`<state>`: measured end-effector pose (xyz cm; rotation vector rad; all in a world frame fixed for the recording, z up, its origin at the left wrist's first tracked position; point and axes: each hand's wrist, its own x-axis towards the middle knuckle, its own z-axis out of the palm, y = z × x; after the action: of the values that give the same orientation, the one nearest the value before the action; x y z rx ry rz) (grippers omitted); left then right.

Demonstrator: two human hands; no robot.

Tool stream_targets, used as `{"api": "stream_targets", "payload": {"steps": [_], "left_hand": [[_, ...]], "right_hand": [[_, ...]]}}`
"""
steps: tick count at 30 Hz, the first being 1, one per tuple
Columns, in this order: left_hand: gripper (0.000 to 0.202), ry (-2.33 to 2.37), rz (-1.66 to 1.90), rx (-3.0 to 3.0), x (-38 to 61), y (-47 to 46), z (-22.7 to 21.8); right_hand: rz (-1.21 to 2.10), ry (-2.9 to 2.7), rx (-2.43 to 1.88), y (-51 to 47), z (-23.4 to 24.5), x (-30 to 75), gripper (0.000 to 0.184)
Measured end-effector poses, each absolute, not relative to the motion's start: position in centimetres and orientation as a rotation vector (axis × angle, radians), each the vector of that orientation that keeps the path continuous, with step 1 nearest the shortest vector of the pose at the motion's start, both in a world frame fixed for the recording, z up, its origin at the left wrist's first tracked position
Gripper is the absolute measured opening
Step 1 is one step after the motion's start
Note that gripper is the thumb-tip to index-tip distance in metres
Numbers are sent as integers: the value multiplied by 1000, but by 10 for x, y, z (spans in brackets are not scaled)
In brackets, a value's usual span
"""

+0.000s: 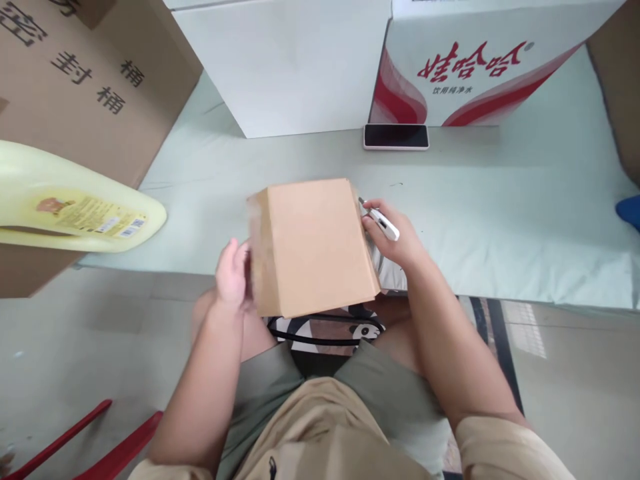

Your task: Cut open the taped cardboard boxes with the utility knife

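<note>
The right hand (406,237) clamps a slim white tool (383,225), its tip beside the brown cardboard box (320,247); the left hand (233,277) meets the opposite side, apparently steadying it, though I can't tell if its half-hidden fingers grip; the flat-faced box is between them over the near edge of a wrinkled pale-green cloth (520,247), perhaps for easy reach; beyond lies a glossy-screened device (396,137).
</note>
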<state>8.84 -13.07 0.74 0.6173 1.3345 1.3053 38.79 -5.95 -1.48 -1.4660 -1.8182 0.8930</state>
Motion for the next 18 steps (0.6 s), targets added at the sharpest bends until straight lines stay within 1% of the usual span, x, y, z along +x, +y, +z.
{"api": "stream_targets", "payload": {"steps": [2, 4, 8, 10, 15, 16, 18], "left_hand": [[62, 1317, 1251, 634, 91, -134, 13], [62, 1360, 1213, 688, 92, -133, 17], [48, 1471, 1305, 715, 86, -118, 14], [42, 1477, 1339, 721, 82, -107, 10], [36, 1435, 1396, 768, 74, -77, 5], [36, 1431, 1404, 779, 74, -70, 5], [39, 1429, 1386, 802, 74, -53, 6]], "right_hand": [[899, -1805, -1440, -60, -13, 383, 43], [858, -1780, -1441, -59, -12, 383, 45], [670, -1797, -1565, -51, -22, 394, 48], [580, -1819, -1677, -45, -30, 400, 53], [541, -1830, -1834, -39, -45, 403, 64], [530, -1824, -1843, -39, -46, 401, 63], [544, -1827, -1812, -39, -47, 397, 55]]}}
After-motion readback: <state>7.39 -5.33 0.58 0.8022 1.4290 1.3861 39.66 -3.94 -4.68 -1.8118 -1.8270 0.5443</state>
